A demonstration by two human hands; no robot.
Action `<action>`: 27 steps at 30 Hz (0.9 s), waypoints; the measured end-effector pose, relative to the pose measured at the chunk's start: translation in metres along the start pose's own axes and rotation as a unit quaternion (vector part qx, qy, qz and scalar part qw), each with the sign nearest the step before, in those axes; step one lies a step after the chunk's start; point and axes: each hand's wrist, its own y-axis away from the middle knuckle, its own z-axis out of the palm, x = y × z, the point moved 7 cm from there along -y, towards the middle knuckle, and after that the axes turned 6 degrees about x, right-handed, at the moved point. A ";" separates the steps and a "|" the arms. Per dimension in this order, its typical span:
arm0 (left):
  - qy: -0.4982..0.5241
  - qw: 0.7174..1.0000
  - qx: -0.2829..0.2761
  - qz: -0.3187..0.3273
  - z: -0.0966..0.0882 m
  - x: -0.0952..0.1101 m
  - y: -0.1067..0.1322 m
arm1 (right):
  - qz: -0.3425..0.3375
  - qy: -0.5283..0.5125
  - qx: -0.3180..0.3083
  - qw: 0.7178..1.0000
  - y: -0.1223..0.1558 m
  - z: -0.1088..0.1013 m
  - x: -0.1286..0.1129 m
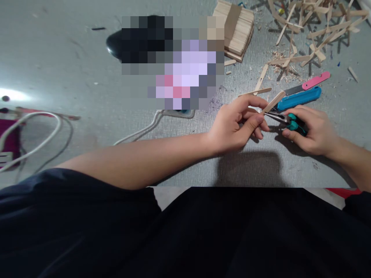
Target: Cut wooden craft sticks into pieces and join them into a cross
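Observation:
Between the thumb and fingers of my left hand is a flat wooden craft stick, slanting up to the right. My right hand is wrapped round a pair of pliers with teal and black handles and narrow metal jaws. The jaw tips point left and reach the lower end of the stick by my left thumb; I cannot tell whether they grip it. Just beyond my hands lie a blue-handled cutter and a pink-handled blade. Two more craft sticks lie behind my left fingers.
A banded stack of craft sticks stands at the back. Right of it spread crossed-stick pieces and wood shavings. A black object, partly pixelated, lies back left. A white cable crosses the table near my left forearm.

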 end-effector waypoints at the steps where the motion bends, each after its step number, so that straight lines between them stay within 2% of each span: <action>1: -0.006 1.000 -0.001 0.004 0.000 0.000 0.000 | 0.001 -0.001 0.000 1.000 0.000 0.000 0.000; 8: -0.032 0.998 -0.003 0.055 -0.001 0.004 0.001 | -0.014 0.004 0.001 1.000 -0.001 -0.001 -0.001; 15: -0.040 0.998 -0.003 0.039 0.000 0.010 -0.001 | -0.007 0.015 -0.004 1.000 0.001 -0.002 -0.002; 20: -0.009 1.000 -0.018 0.016 0.002 0.003 -0.001 | -0.014 -0.004 0.010 1.000 0.006 -0.001 -0.011; 27: 0.023 0.999 -0.043 0.022 0.006 -0.001 0.000 | 0.032 -0.035 -0.032 0.998 0.005 0.000 -0.021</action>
